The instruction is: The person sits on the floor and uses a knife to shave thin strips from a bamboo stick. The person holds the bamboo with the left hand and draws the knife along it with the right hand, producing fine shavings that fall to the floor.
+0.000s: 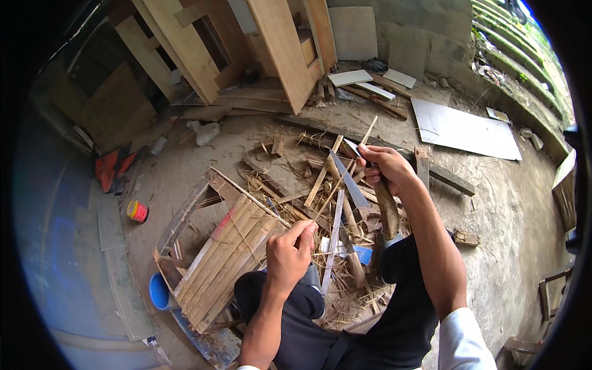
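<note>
From the head camera, the only view, I look down past two bare forearms at a concrete floor [502,259] strewn with wood scraps and shavings. The left hand [287,256], low and near the centre, is closed into a loose fist, thumb pressed against the forefinger, pinching the lower end of a thin wooden strip [370,130]. That strip slants up and to the right, passing by the fingers of the right hand, its far end standing free above them. The right hand [390,168], higher up, is curled around a knife [353,148], whose short pale blade points up and left beside the strip; I cannot tell whether the edge touches it. Beneath the hands, among the scraps, lies a long, tapering grey-blue blade [349,179], like a handsaw's. Left of the left hand sits a low slatted wooden frame [237,256]; beyond it are a blue bucket [160,291] and a yellow-and-red tin [137,211]. A white board [465,129] lies at upper right.
</note>
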{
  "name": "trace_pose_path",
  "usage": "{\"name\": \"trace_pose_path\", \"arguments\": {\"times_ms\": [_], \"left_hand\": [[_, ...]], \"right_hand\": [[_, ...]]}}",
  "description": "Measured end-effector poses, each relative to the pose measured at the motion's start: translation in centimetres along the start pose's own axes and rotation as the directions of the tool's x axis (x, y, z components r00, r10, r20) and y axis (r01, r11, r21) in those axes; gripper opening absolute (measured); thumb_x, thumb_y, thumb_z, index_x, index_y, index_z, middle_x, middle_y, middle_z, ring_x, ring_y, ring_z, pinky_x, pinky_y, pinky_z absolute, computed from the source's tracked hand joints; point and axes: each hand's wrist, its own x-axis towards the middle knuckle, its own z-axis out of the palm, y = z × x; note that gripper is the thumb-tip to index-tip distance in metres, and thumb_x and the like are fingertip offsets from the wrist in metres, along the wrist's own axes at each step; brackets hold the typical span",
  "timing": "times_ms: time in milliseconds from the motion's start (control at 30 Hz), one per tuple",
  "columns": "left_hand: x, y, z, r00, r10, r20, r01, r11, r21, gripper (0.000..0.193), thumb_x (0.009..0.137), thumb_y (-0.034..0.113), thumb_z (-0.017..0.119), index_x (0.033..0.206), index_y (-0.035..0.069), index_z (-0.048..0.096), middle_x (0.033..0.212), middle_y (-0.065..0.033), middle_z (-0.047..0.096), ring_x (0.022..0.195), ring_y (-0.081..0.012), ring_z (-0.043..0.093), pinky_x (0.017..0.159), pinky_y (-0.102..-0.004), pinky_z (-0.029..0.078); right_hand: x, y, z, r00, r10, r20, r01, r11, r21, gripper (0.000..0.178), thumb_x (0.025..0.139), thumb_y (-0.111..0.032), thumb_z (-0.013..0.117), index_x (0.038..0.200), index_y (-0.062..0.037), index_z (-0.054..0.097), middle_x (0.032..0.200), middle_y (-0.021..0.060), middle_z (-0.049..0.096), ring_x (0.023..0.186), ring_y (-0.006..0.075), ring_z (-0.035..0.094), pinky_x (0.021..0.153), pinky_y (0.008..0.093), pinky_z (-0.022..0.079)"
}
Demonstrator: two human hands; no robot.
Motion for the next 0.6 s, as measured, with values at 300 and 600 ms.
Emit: {"name": "trace_pose_path", "arguments": {"times_ms": [300,600], "left_hand": [[-0.9,0.1,-1.1,0.989,-0.097,0.110,0.112,0.984,-0.142,0.018,0.094,0.011,0.056,0.090,-0.002,0.067,0.056,0.0000,0.053,0.050,-0.0033,0.047,0.046,-0.0212,0.036],[-0.2,-0.8,-0.9,0.966,-0.230,0.120,0.257,0.916,-0.308,0.020,0.096,0.013,0.053,0.092,-0.003,0.064,0.059,0.0018,0.051,0.047,-0.0024,0.041,0.042,-0.0186,0.033]], "right_hand": [[1.2,-3.0,-6.8,0.917,-0.183,-0.354,0.229,0.969,0.091,0.018,0.098,-0.021,0.049,0.095,-0.0040,0.054,0.068,-0.0004,0.055,0.048,0.0031,0.042,0.041,0.0163,0.039],[-2.7,1.0,0.5,0.994,-0.085,-0.072,0.065,0.968,-0.243,0.025,0.098,-0.023,0.050,0.109,-0.0027,0.059,0.070,0.0008,0.058,0.047,0.0039,0.042,0.040,0.0179,0.036]]}}
